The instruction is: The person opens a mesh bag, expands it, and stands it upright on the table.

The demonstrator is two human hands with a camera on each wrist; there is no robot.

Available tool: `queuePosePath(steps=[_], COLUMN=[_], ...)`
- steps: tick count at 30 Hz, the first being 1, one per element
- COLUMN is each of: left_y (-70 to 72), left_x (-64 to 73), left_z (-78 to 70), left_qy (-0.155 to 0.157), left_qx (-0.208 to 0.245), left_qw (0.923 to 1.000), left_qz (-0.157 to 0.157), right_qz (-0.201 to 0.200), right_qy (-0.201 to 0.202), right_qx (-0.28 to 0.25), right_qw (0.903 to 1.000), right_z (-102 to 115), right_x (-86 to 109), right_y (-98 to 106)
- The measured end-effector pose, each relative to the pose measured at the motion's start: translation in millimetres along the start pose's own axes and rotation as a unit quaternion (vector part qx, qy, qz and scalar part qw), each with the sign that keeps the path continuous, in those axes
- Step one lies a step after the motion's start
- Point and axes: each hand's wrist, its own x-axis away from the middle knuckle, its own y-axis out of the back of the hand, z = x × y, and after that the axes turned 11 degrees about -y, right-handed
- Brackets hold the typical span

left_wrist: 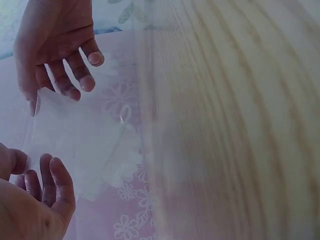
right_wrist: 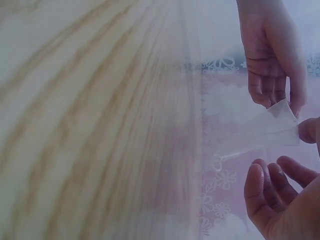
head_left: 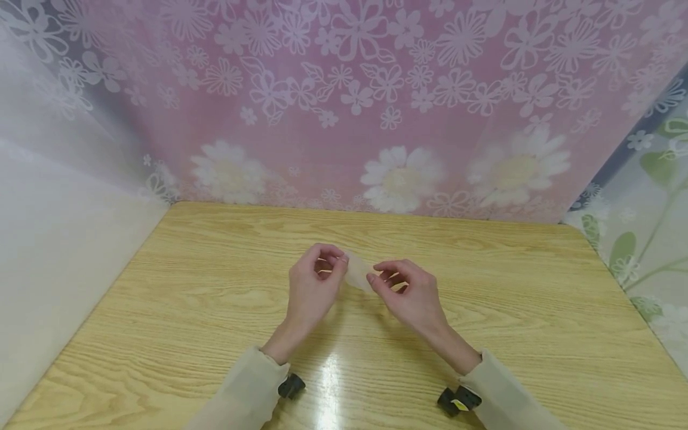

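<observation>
A small, thin, see-through plastic bag (head_left: 357,272) hangs between both hands above the middle of the table. My left hand (head_left: 316,280) pinches one edge between thumb and fingertips, the other fingers curled behind. At the opposite edge, my right hand (head_left: 411,292) holds the film by the thumb, its remaining fingers bent and spread apart. In the right wrist view the bag (right_wrist: 265,134) looks creased, with a raised corner by the left hand (right_wrist: 270,50). The left wrist view shows the film (left_wrist: 75,135) stretched between the two hands, the right hand (left_wrist: 60,40) at the top.
The wood-grain table (head_left: 188,298) reaches back to a pink flowered curtain (head_left: 322,131). White cloth (head_left: 64,209) hangs at the left, and a leaf-patterned curtain (head_left: 650,239) at the right. Small black devices (head_left: 292,386) sit at both sleeve cuffs.
</observation>
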Motion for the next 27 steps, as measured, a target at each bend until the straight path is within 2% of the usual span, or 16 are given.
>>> queuePosePath(steps=[5,8,12,16,21,24,27], left_y=[-1.9,-2.3,-1.6,-0.9,-1.8,-2.8,-3.5], left_x=[2.0,2.9,3.3,2.9,3.5,4.7,5.3], left_z=[-1.0,-1.8,-1.9,-1.4,-0.9,-0.9,0.0], left_qy=[0.007,0.003,-0.007,-0.027,-0.072,-0.085,-0.086], left_qx=[0.029,0.012,-0.031,-0.051,-0.062,-0.068,-0.07], left_qw=[0.9995,0.9995,0.9982,0.996,0.9914,0.9901,0.991], left_qz=[0.01,0.028,0.052,0.068,0.09,0.089,0.074], right_qz=[0.015,0.004,-0.031,-0.057,-0.069,-0.074,-0.064], right_qy=[-0.002,0.008,0.026,0.049,0.069,0.072,0.06], right_qx=[0.015,0.005,-0.014,-0.025,-0.037,-0.047,-0.066], right_qw=[0.9998,0.9999,0.9991,0.9969,0.9945,0.9936,0.9939], right_z=[-3.7,-5.9,-8.4,-8.8,-6.8,-5.4,-4.6], right_x=[1.1,0.5,-0.1,-1.2,-2.6,-2.6,-2.3], right_y=[1.4,1.3,1.6,3.0,3.5,2.9,1.9])
